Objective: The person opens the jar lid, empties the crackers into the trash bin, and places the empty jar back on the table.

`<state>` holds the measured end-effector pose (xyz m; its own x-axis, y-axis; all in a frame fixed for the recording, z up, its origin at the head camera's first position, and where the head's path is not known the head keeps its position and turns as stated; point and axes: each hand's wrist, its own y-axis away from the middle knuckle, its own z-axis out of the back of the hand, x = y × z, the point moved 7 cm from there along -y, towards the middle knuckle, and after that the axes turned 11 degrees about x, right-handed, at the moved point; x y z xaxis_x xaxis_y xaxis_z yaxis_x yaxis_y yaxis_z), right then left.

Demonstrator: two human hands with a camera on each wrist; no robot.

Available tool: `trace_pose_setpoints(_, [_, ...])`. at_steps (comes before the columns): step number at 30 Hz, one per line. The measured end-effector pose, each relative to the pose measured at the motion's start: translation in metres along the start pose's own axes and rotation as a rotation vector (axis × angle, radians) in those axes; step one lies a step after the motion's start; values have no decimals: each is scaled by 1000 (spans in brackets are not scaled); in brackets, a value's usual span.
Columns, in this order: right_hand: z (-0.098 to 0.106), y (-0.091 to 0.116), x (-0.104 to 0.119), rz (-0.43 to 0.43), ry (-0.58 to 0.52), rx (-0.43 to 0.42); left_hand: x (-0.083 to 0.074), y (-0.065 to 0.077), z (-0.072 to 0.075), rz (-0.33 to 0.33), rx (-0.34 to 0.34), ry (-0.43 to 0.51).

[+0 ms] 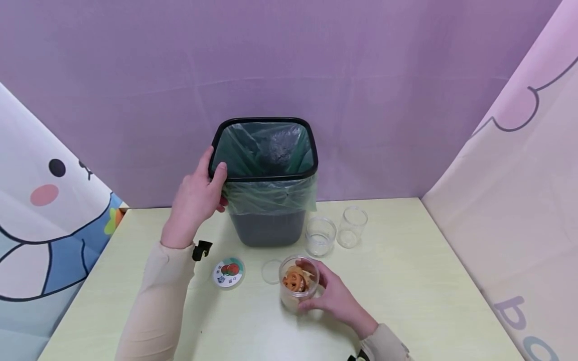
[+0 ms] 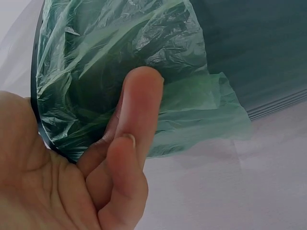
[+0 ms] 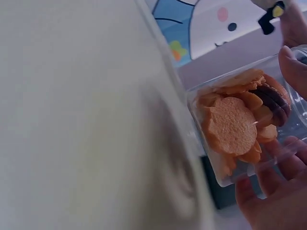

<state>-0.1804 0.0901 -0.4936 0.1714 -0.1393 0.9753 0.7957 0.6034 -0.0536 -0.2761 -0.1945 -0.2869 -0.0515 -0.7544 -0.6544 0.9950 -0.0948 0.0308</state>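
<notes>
A dark grey trash bin (image 1: pixel 268 229) with a black rim stands at the back of the table, lined with a green plastic bag (image 1: pixel 271 193) folded over its edge. My left hand (image 1: pixel 195 200) grips the bin's left front corner, thumb at the rim; in the left wrist view its fingers (image 2: pixel 141 110) lie against the outside of the bag. Nearer the front, my right hand (image 1: pixel 331 296) holds a transparent jar (image 1: pixel 291 299) by its side, upright. Brown and orange cookies (image 3: pixel 232 127) fill its lower part, and its mouth has no lid on.
A round lid (image 1: pixel 228 273) with a printed label lies left of the jar, and a thin transparent ring (image 1: pixel 271 271) beside it. Two more transparent jars (image 1: pixel 320 235) (image 1: pixel 352 227) stand right of the bin. A purple curtain (image 1: pixel 384 100) hangs behind the table.
</notes>
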Motion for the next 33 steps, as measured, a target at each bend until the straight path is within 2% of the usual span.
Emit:
trace_pose_setpoints(7, [29,1,22,52,110,-50,0,-2,-1,-3,-18,-11])
trace_pose_setpoints(12, [48,6,35,56,136,-96,1,-2,-2,-15,-42,-7])
trace_pose_setpoints(23, [101,23,75,83,205,-233,7,-6,-6,-30,-173,14])
trace_pose_setpoints(28, [128,25,93,73,260,-295,9,-8,-8,-28,-182,20])
trace_pose_setpoints(33, [146,15,107,42,342,-333,12,-8,-10,-29,-193,30])
